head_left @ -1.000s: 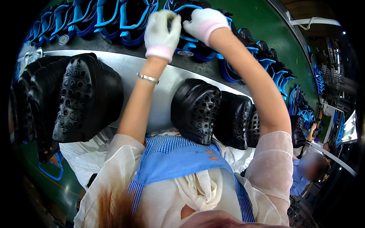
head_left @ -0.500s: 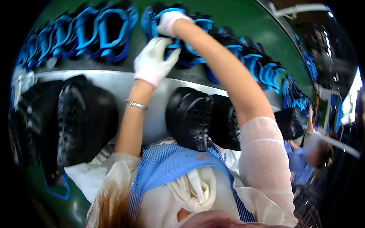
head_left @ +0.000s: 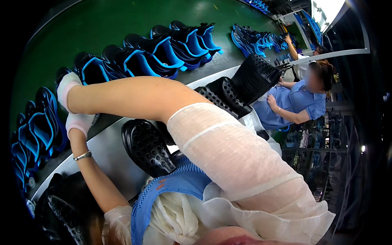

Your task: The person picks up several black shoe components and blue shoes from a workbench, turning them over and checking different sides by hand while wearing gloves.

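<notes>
Rows of black shoes with bright blue collars stand on the green work surface [head_left: 134, 16]. My right hand [head_left: 68, 90], in a white glove, is closed on a black and blue shoe [head_left: 62, 73] at the left end of the longer row [head_left: 139, 61]. Most of that shoe is behind my hand and wrist. Just below, my left hand [head_left: 81, 121], gloved too, is close to the same shoe. My right wrist covers its fingers, so their pose is hidden. More blue-lined shoes [head_left: 43, 126] stand to the left of my hands.
A metal ledge [head_left: 118, 163] runs along the near edge. Black perforated shoe-shaped forms [head_left: 147, 147] stand along it, with more at a taller black form [head_left: 255, 77]. Dark forms [head_left: 65, 204] fill the lower left. A co-worker in blue [head_left: 292, 98] is at the right.
The view has turned, so the shoe rows now slant up to the right and more of the co-worker shows. Both my hands remain at a shoe; the left fingers, visible before, are now hidden.
</notes>
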Demonstrator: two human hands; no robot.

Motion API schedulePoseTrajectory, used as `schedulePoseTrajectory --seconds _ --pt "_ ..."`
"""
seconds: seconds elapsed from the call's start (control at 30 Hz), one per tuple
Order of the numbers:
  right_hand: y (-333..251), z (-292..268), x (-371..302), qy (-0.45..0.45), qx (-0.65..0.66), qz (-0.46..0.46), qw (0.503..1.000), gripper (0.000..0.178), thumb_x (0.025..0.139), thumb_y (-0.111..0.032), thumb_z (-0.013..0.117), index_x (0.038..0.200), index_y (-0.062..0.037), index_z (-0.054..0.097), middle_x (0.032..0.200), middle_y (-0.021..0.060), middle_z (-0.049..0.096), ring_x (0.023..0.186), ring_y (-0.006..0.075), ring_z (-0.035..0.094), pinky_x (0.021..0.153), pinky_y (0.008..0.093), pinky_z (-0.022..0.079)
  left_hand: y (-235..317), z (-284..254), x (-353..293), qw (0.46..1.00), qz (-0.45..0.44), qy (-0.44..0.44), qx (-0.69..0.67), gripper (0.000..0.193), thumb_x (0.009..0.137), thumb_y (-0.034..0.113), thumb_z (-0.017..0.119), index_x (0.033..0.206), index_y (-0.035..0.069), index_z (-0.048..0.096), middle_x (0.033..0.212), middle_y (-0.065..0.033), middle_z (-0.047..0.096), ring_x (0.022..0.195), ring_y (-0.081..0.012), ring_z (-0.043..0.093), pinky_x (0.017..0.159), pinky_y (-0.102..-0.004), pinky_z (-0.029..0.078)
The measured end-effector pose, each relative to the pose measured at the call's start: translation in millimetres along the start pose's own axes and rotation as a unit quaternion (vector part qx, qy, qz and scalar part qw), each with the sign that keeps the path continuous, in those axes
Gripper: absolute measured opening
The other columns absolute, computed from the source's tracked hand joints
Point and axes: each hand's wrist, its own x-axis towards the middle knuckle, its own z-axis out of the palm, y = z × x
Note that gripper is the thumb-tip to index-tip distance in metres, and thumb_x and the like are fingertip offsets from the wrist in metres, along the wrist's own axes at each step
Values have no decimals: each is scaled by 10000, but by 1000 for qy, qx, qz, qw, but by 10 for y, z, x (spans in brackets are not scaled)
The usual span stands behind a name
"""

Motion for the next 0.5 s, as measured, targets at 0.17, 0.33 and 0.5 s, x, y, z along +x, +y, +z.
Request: schedulePoseTrajectory --seconds 0.17,0.33,0.5 --pt "56 33 6 42 33 -30 998 309 758 -222 702 1065 -193 722 1103 -3 682 1012 212 646 788 367 507 188 -329 102 984 -67 -161 39 397 863 399 501 962 63 687 939 -207 668 900 -386 633 789 -439 508" --pt "158 -106 -140 38 20 -47 998 324 742 -199 695 1064 -173 720 1101 19 684 1029 230 645 788 391 511 234 -403 99 986 -101 -129 -32 396 847 400 562 976 45 679 980 -245 644 960 -383 612 837 -438 482" --pt "188 -232 -310 48 20 -64 997 324 730 -149 682 1052 -147 720 1087 50 688 1008 251 654 789 405 523 250 -435 74 977 -160 -127 -61 465 836 421 567 1060 23 654 1044 -241 640 1007 -396 595 882 -432 468"
